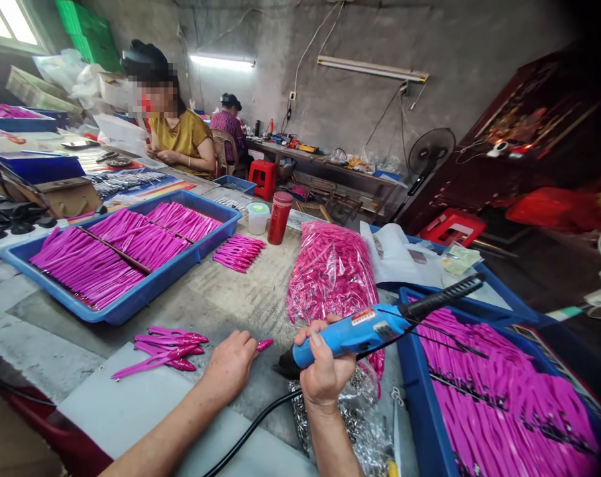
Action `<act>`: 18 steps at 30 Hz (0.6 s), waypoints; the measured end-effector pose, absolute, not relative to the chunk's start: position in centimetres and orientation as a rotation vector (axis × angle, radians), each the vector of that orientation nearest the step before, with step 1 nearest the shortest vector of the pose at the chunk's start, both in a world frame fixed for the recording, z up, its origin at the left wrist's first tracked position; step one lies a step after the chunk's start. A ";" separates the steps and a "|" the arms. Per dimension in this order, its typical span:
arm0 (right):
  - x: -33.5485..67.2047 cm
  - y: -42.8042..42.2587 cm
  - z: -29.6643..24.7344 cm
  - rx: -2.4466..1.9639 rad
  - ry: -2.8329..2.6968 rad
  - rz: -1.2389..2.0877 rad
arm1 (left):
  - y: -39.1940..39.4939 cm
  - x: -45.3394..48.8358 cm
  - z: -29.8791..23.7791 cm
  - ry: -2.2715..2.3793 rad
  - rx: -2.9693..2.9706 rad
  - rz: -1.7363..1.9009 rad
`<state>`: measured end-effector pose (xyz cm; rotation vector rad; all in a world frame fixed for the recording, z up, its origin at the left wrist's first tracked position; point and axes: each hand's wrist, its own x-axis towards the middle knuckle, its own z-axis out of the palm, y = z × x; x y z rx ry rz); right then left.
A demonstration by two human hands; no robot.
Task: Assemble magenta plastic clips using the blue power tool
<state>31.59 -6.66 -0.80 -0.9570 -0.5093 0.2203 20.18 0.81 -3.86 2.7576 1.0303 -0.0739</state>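
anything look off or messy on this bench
Nothing looks damaged or spilled. The one untidy spot is a few pink pieces lying crisscross on the table beside the left hand, outside the tray. The right hand grips the tool; the left pinches a single piece near its nose.

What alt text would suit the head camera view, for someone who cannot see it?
A person's right hand grips a blue power tool near a pink plastic piece held in the left hand. Around them on the worktable lie a loose pile of such pieces, a full bag and two blue trays of them.
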 end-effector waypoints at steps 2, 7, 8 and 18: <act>31.5 -6.7 -0.8 -0.953 -0.508 0.219 | 0.7 20.3 -3.6 1.033 2.751 -0.107; 31.6 -6.9 -1.1 -0.951 -0.504 0.225 | 0.6 20.5 -3.3 1.056 2.752 -0.148; 31.6 -6.9 -1.1 -0.950 -0.503 0.226 | 0.6 20.5 -3.2 1.054 2.754 -0.157; 31.4 -6.4 -1.0 -0.994 -0.527 0.220 | 0.7 20.7 -3.1 1.059 2.716 -0.151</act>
